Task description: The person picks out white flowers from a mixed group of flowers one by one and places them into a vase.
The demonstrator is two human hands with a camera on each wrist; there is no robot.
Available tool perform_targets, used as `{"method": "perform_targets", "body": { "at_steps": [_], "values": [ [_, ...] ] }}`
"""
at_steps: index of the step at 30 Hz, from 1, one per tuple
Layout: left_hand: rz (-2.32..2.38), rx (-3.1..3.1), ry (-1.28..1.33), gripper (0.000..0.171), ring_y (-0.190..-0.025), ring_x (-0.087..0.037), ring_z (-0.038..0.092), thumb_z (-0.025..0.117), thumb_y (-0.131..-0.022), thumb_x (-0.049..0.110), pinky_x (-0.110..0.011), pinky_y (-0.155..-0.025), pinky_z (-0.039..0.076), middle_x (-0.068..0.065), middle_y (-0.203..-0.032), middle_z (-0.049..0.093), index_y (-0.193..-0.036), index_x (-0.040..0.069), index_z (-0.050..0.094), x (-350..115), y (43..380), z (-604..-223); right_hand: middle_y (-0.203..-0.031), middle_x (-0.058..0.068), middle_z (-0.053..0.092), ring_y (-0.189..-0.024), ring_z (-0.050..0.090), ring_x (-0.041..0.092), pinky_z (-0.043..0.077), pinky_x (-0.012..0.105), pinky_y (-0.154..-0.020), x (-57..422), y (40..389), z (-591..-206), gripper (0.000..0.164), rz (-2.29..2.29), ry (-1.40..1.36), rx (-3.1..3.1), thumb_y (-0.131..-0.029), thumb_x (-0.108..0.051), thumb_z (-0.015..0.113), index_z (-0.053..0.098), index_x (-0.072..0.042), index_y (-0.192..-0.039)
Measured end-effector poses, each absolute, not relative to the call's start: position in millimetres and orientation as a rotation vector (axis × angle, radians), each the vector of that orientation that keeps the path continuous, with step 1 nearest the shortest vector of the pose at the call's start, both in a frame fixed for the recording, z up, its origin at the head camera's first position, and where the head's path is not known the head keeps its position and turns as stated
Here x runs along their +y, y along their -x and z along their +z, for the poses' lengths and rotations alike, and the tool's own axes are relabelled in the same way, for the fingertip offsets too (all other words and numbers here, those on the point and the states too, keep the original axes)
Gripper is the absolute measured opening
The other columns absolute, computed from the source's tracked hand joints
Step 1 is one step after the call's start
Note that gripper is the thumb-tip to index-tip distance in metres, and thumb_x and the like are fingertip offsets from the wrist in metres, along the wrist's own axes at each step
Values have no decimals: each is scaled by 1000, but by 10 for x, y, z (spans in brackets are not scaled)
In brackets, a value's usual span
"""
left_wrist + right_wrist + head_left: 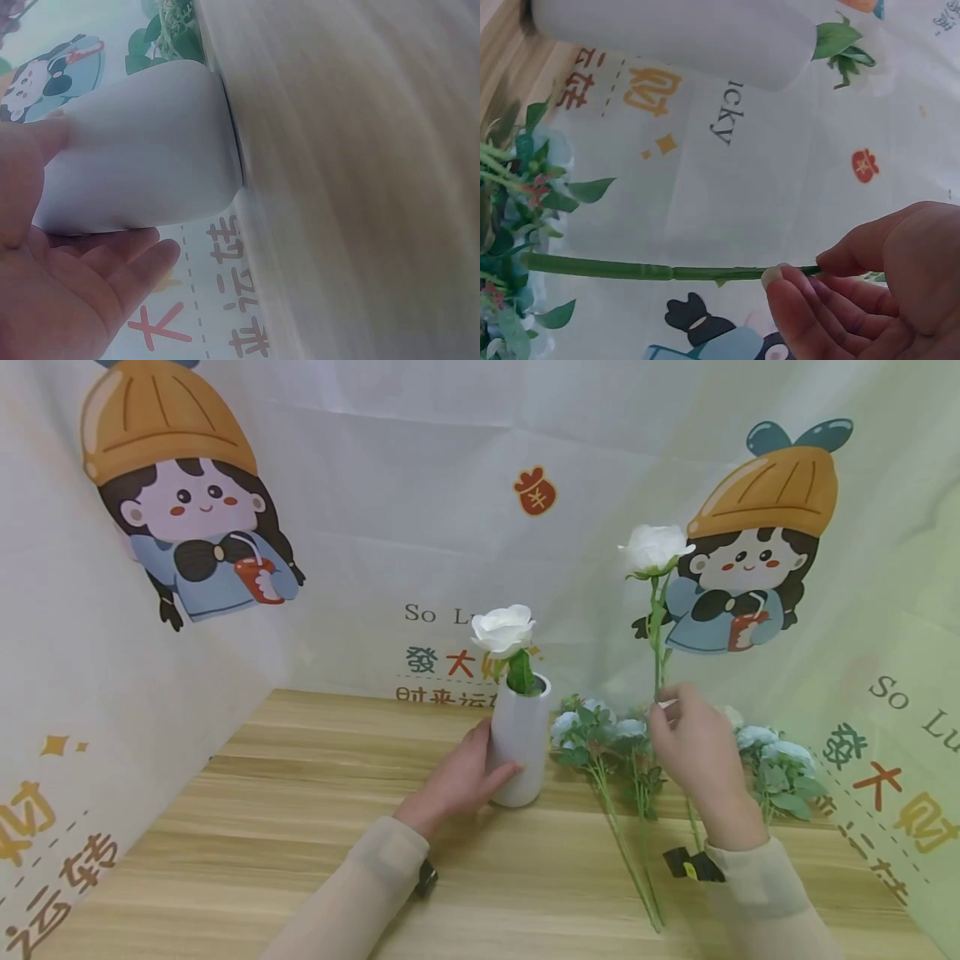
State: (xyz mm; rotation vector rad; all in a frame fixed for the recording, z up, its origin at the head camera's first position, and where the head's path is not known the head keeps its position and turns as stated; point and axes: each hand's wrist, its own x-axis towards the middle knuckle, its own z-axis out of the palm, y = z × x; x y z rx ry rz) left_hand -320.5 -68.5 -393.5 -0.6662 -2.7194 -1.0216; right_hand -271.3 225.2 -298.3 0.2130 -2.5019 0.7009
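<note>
A white vase (517,743) stands upright on the table, with one white rose (504,631) in its mouth. My left hand (461,777) grips the vase low on its left side; the left wrist view shows the thumb on one side of the vase (142,150) and the fingers on the other. To the right, my right hand (701,760) holds a second white rose (655,552) upright, bloom on top, above the flowers on the table. Thumb and fingers pinch its green stem (712,273), whose lower end sticks out below the hand.
Pale blue flowers (592,727) with long green stems lie on the wooden table (300,810) right of the vase. More blue flowers (783,760) lie farther right, partly behind my right hand. A printed cloth (360,527) with cartoon figures hangs behind and at both sides.
</note>
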Motion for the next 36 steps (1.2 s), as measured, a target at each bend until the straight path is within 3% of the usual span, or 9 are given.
{"method": "perform_targets", "body": {
  "at_steps": [6,11,21,25,32,36],
  "values": [
    [-1039,-2710,672,83,-124,-24,44,66,-96,42,-43,-106,40,-18,-142,41,-152,1,21,-683,3197,-3929,-90,13,69,-68,62,24,52,46,-55,2102,2680,-2889,27,719,-275,-2337,-104,-22,49,59,-3,-121],
    [-1030,-2719,666,83,-124,-23,44,65,-96,44,-43,-106,40,-17,-143,41,-153,1,21,-689,3201,-3939,-86,10,70,-66,60,21,50,43,-53,1942,2683,-2805,24,781,-324,-2196,-102,-20,55,62,-5,-119],
    [-1037,-2700,682,82,-123,-24,45,66,-96,41,-43,-105,42,-18,-142,41,-152,1,21,-692,3197,-3929,-90,10,72,-73,65,19,57,43,-62,1741,2671,-2656,19,872,-387,-1944,-99,-19,62,64,-5,-111],
    [-1042,-2699,681,82,-124,-26,45,66,-96,40,-45,-105,42,-19,-142,41,-152,0,21,-693,3184,-3910,-90,10,73,-73,67,18,57,37,-62,1691,2662,-2627,16,867,-456,-1871,-98,-13,63,62,0,-108],
    [-1045,-2713,665,83,-123,-25,46,66,-96,42,-44,-104,42,-18,-142,41,-152,1,20,-687,3187,-3910,-92,7,72,-76,66,11,53,11,-68,1637,2669,-2633,12,945,-549,-1806,-99,-9,63,61,0,-105],
    [-1047,-2722,660,83,-123,-26,46,66,-96,42,-45,-104,43,-18,-142,41,-153,2,20,-682,3190,-3915,-95,7,71,-76,66,13,55,13,-69,1612,2663,-2639,9,988,-591,-1773,-98,-5,62,63,2,-104]
  ]
}}
